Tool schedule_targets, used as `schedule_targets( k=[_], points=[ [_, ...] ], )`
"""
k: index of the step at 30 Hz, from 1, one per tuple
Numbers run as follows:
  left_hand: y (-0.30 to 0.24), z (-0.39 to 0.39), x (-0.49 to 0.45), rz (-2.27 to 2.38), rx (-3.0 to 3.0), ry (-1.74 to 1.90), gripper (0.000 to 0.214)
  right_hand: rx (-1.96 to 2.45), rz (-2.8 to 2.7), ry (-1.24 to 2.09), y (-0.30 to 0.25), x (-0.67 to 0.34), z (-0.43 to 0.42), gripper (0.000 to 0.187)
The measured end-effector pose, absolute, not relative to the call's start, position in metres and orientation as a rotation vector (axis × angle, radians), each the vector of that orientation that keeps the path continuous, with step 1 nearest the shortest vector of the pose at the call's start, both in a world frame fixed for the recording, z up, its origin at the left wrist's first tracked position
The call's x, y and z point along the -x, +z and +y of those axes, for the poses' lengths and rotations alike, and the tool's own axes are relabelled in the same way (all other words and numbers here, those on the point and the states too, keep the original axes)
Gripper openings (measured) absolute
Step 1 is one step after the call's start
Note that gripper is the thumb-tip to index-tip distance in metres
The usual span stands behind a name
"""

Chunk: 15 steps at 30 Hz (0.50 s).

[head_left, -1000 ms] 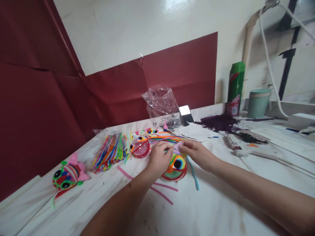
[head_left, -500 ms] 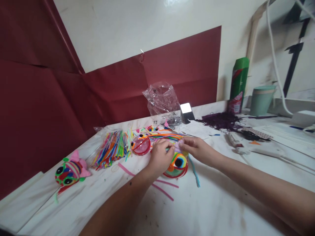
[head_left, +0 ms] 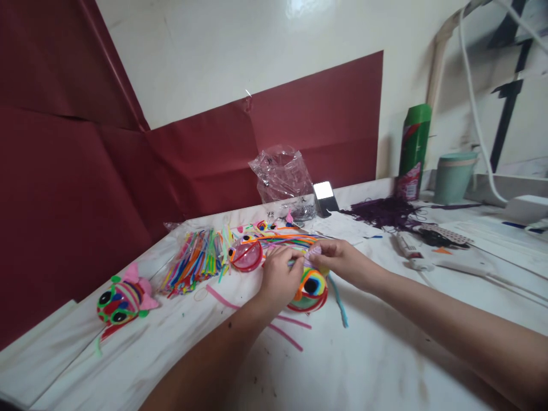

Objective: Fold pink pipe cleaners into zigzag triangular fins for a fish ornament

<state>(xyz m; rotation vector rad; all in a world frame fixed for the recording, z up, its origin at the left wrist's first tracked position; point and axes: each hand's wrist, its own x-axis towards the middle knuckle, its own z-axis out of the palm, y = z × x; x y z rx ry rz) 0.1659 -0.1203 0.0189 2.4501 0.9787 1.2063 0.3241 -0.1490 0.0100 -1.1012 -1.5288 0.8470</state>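
My right hand [head_left: 342, 260] pinches a small lilac coiled piece [head_left: 314, 252], which looks like bent pipe cleaner. Close beside it, my left hand [head_left: 280, 277] has its fingertips pressed together; what they hold is hidden behind the fingers. Just below both hands sits a craft figure [head_left: 309, 299] with a clear greenish body, a red rim and a large black eye ringed in blue, yellow and orange. A teal pipe cleaner [head_left: 339, 301] lies at its right side. Pink pipe cleaners [head_left: 286, 337] lie under and in front of my left wrist.
A bundle of colourful pipe cleaners [head_left: 197, 260] lies at left, near a finished-looking fish figure [head_left: 122, 299]. A pink clear figure [head_left: 247, 255] stands behind my left hand. Farther right are a glue gun [head_left: 454, 261], dark purple yarn [head_left: 383, 212], a green bottle [head_left: 414, 151] and a cup [head_left: 454, 178].
The lilac piece shows a little more between my hands, and my left fingers have shifted slightly. The whole view has tilted a little; the other things stay put.
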Motion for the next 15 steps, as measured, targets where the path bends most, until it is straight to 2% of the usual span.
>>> schedule_targets(
  k=[5,9,15],
  points=[
    [0.0177,-0.124,-0.166,0.936,-2.425,1.296,0.018,1.105,-1.483,0.858,0.0091,-0.3213,-0.1488,0.021],
    [0.0187,-0.1238,-0.166,0.886,-2.481,1.283,0.011,1.054,-1.43,0.943,0.0077,-0.3209,-0.1483,0.022],
    [0.0175,-0.1204,-0.1668,0.932,-2.414,1.297,0.014,1.001,-1.331,0.989,0.0093,-0.3211,-0.1474,0.027]
  ],
)
